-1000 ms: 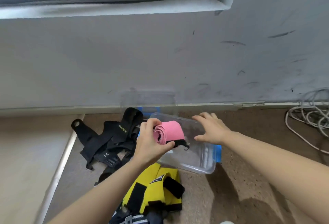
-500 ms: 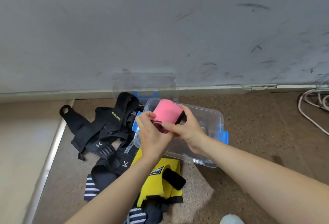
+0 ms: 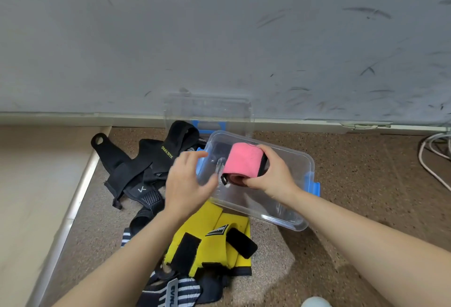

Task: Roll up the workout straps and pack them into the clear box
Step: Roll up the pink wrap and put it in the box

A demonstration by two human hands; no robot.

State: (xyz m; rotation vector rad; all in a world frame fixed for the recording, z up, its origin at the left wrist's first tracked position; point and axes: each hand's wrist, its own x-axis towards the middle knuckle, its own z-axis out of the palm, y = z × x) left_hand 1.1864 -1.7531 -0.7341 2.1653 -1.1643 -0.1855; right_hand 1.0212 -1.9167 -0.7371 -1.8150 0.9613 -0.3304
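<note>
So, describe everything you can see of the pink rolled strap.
The pink fabric strap is rolled into a cylinder, its spiral end facing the camera. It looks soft, with a black strip along its right side and a small black loop hanging at the near end. The right hand grips it over the open clear plastic box; whether it touches the bottom is unclear.
</note>
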